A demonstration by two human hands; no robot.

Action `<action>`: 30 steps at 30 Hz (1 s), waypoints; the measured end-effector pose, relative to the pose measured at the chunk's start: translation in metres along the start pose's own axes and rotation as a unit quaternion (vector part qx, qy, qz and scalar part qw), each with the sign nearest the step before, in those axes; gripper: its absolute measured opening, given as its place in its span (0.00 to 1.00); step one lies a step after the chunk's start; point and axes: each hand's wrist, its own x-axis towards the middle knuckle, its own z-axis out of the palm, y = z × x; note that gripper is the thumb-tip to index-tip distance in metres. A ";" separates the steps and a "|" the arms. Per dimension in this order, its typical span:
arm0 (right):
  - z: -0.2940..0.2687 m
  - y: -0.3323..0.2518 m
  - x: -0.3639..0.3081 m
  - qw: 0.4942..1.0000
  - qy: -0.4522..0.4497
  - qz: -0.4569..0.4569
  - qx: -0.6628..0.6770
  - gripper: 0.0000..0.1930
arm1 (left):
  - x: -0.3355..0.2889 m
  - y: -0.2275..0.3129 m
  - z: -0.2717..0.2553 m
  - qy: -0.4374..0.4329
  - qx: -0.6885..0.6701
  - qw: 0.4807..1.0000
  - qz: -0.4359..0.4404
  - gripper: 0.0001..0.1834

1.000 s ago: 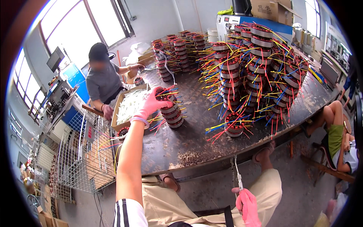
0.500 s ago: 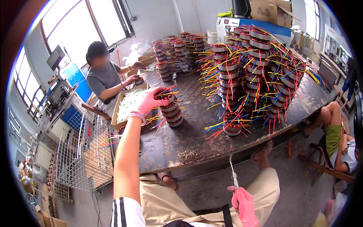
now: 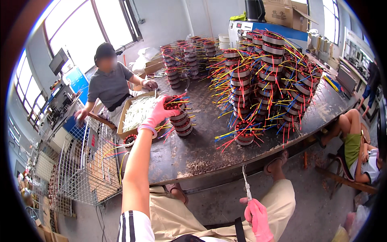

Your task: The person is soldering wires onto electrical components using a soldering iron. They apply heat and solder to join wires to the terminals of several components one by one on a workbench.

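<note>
Right hand [image 3: 257, 218], pink-gloved: fingers closed round a slim metal tool [image 3: 247, 190], its tip angled up toward the edge of the desk [image 3: 209, 159]
Beige trousers [image 3: 268, 201], one pair, on the wearer, seated at the near edge
Left hand [image 3: 158, 113], pink-gloved: fingers curled over the top ring, grasping a short stack of wound rings [image 3: 182, 127]; the stack stands upright on the left part of the desk, with coloured leads sticking out
Wire basket [image 3: 94, 161], grey mesh, left of the desk
Loose wound ring [image 3: 130, 140], below the box, between basket and left forearm
Single wound ring [image 3: 244, 139], on the desk in front of the tall stacks, red, yellow and blue leads splayed
Cardboard box [image 3: 125, 134], open, holding thin white strips [image 3: 137, 115], just left of the short stack
Tall stacks [image 3: 266, 76], several, closely grouped, right of centre
Co-worker [image 3: 109, 82], grey shirt, one hand above the desk, the other blurred over the basket
Farther stacks [image 3: 172, 72], toward the wall
Blue-and-white machine [image 3: 296, 37], behind, bearing a dark kettle [image 3: 254, 11] and a carton [image 3: 279, 15]
</note>
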 end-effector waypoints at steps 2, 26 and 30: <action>-0.001 0.000 -0.002 1.000 0.005 0.000 -0.004 0.19 | -0.003 0.006 0.003 0.010 0.001 1.000 -0.007 0.36; -0.005 0.008 -0.002 1.000 0.000 -0.026 0.016 0.19 | -0.013 0.015 -0.031 -0.022 0.132 0.990 0.032 0.35; -0.004 -0.002 -0.006 0.999 0.017 -0.018 0.034 0.19 | -0.027 0.043 -0.007 0.165 0.144 0.956 0.195 0.22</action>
